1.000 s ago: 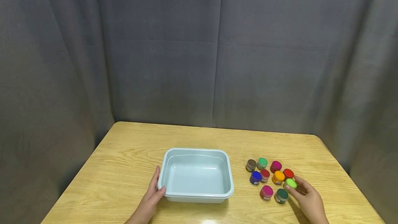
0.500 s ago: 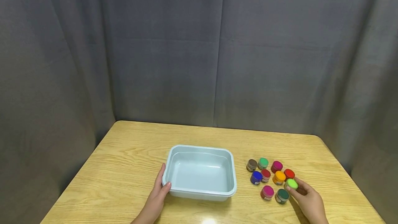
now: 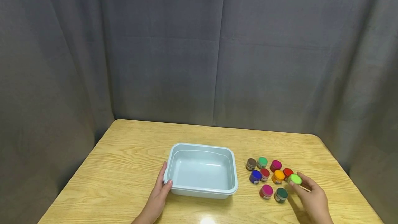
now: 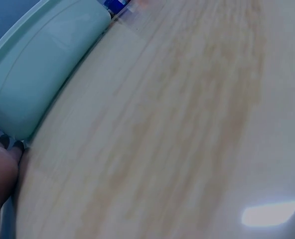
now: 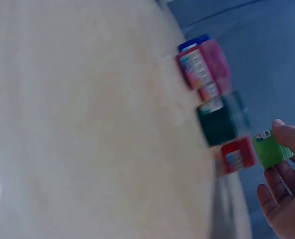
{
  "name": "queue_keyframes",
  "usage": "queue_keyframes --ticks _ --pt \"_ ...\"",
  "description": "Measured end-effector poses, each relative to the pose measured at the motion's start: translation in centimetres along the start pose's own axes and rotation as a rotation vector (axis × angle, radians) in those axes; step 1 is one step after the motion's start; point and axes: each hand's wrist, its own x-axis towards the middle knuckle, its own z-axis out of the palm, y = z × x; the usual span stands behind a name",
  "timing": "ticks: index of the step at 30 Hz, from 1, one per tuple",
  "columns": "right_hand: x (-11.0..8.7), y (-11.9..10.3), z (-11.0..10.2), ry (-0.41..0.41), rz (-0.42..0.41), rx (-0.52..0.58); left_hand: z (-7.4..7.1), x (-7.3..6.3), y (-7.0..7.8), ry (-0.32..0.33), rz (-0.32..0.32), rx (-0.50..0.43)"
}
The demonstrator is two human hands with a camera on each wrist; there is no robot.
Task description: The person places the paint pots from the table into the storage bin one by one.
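Note:
My left hand (image 3: 157,196) grips the left front corner of a pale blue-green plastic basin (image 3: 202,193), thumb on the rim and fingers along the outer side. In the left wrist view the basin's outer wall (image 4: 48,64) shows at the upper left, with part of the hand below it. With thumb and fingers my right hand (image 3: 312,196) pinches a small lime-green paint jar (image 3: 295,179). In the right wrist view that jar (image 5: 269,149) is lifted off the table, its label turned towards the camera.
Several paint jars stand close together right of the basin, among them a dark green jar (image 3: 281,195), an orange jar (image 3: 278,176), a red jar (image 3: 287,174) and a blue jar (image 3: 255,176). Grey curtains (image 3: 168,51) hang behind and beside the wooden table (image 3: 102,182).
The basin, held in my left hand, has shifted slightly right and away from me. My right hand has raised the lime-green jar from its place among the others.

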Motion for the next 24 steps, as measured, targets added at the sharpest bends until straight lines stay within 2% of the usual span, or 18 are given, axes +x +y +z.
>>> queue_keyframes --ticks 6,10,13,17,20,24 --pt "-0.6 -3.2 -0.4 -0.002 -0.020 0.046 0.1 0.0 0.0 0.002 0.016 -0.019" --pt "-0.8 -5.7 0.2 -0.051 -0.095 0.057 0.1 -0.1 -0.1 0.004 0.027 -0.021" --pt "-1.0 -7.5 1.1 -0.074 -0.162 0.061 0.1 -0.1 -0.2 0.009 0.028 -0.015" --pt "-1.3 -10.1 2.5 -0.136 -0.232 0.117 0.0 -0.2 -0.3 0.011 0.027 -0.012" --pt "-1.6 -12.1 3.6 -0.175 -0.260 0.168 0.0 -0.2 -0.4 0.011 0.022 -0.007" --pt "-1.7 -14.4 5.1 -0.194 -0.293 0.178 0.0 -0.1 -0.4 0.014 0.007 -0.010"
